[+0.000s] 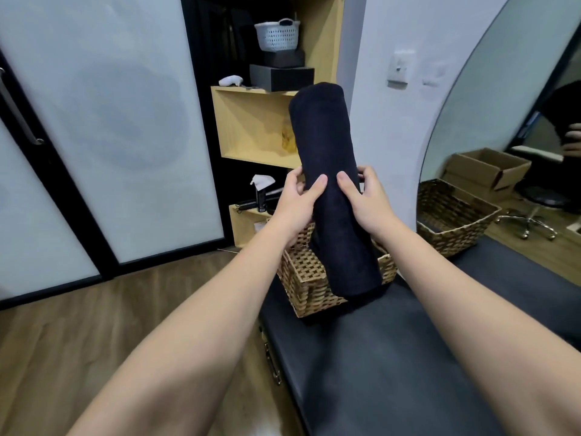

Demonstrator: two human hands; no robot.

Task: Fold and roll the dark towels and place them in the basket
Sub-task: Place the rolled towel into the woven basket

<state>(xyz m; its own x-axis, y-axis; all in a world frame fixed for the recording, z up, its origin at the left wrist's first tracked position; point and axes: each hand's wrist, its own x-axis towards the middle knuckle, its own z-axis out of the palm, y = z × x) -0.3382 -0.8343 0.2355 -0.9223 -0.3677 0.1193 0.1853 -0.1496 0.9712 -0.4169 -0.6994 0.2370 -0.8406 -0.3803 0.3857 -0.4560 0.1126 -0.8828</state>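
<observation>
Nearest to the viewer, two bare forearms rise from the lower corners of the frame and meet in the middle, above a dark padded bench that fills the lower right. The left hand and the right hand both grip the rolled dark towel about its middle, one on each side, with thumbs across the front and the fingers curled behind it. The towel is a long, tight cylinder, almost black, with a soft, matte surface and no loose flap showing on this side; it stands nearly upright, leaning a little to the upper left. Its lower end hangs in front of the near rim of the woven basket, which sits on the far end of the bench in the centre of the frame. I cannot tell if the end already touches anything or is still free. The risk I see is that the roll looks longer than the basket is deep, so if it is set down standing it may tip out, or push the light basket toward the bench edge on the left. If the hands loosen too early, the roll could also open. Farther away, a wall mirror at the right shows a second image of the basket, and wooden shelves stand at the upper centre.
</observation>
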